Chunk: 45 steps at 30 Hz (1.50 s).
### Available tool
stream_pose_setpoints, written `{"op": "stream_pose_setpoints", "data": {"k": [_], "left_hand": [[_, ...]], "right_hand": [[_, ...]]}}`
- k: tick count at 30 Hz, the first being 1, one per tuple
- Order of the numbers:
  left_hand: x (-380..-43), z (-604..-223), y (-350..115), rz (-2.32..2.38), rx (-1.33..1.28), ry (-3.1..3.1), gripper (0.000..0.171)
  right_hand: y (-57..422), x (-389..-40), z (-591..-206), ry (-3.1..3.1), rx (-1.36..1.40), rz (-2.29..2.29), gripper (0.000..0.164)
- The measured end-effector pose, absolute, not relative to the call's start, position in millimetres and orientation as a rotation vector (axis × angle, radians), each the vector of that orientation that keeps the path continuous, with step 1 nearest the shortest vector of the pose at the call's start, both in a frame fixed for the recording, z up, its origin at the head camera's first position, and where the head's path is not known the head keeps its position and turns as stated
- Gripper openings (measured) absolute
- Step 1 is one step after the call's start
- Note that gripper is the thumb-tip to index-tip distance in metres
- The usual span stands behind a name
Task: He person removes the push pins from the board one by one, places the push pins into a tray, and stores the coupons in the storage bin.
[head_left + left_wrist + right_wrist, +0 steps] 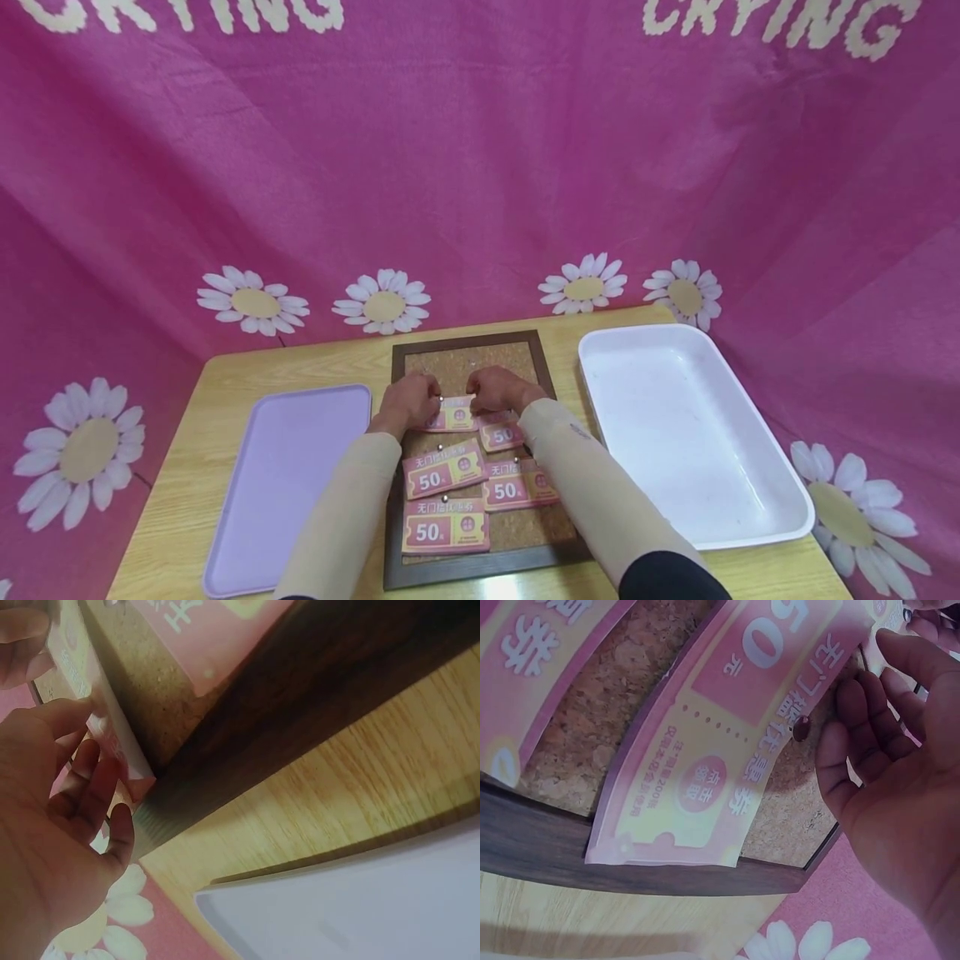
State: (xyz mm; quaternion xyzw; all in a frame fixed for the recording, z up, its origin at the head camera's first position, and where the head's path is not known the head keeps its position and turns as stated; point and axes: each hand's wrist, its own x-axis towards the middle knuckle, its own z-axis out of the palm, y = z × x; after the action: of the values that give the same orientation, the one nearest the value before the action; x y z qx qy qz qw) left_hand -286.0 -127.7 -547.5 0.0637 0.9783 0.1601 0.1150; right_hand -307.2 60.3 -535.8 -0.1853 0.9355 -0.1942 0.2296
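Note:
On a brown-framed cork board (501, 344), a pink-and-yellow coupon (456, 417) lies in the upper left among other coupons. My left hand (411, 400) pinches its left end, thumb and finger at the upper edge; that coupon (112, 739) stands off the cork in the left wrist view. My right hand (501, 389) holds the same coupon near its right end with curled fingers. Just below that hand in the head view, a coupon (720, 735) is fixed by a round-headed pin (801, 727). Several more pinned coupons (446, 529) fill the lower board, partly covered by my right forearm.
A lilac tray (300, 467) lies on the wooden table (247, 375) left of the board. To the right stands a deep white tray (675, 417) with raised walls. A pink curtain (480, 192) with daisies hangs close behind the table.

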Motion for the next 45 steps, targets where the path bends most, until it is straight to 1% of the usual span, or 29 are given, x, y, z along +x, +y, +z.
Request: {"op": "stream_pose_setpoints", "data": {"k": [7, 11, 21, 23, 25, 27, 29, 45], "left_hand": [[-285.9, -548.8, -126.1, 0.489, 0.183, 2.881, 0.008], [-286.2, -549.5, -125.0, 0.495, 0.175, 2.883, 0.005], [-288.7, -550.2, -124.7, 0.525, 0.193, 2.912, 0.006], [-288.8, -550.0, -124.9, 0.531, 0.19, 2.914, 0.006], [-288.6, -549.7, -125.0, 0.541, 0.184, 2.913, 0.005], [-288.1, -550.0, -125.3, 0.543, 0.187, 2.917, 0.005], [-287.6, -550.7, -125.4, 0.54, 0.194, 2.923, 0.005], [-281.9, -558.2, -127.7, 0.512, 0.249, 2.956, 0.01]], "right_hand": [[59.8, -307.0, -536.9, 2.552, -0.509, -0.606, 0.021], [59.5, -307.4, -536.5, 2.564, -0.543, -0.618, 0.023], [61.1, -309.7, -534.6, 2.546, -0.643, -0.688, 0.033], [61.7, -309.6, -534.1, 2.547, -0.682, -0.689, 0.029], [62.3, -309.5, -534.2, 2.544, -0.705, -0.683, 0.021], [62.7, -309.4, -535.0, 2.537, -0.709, -0.67, 0.013], [63.1, -309.1, -536.2, 2.523, -0.692, -0.671, 0.009], [61.4, -306.3, -539.4, 2.477, -0.583, -0.715, 0.006]]}}
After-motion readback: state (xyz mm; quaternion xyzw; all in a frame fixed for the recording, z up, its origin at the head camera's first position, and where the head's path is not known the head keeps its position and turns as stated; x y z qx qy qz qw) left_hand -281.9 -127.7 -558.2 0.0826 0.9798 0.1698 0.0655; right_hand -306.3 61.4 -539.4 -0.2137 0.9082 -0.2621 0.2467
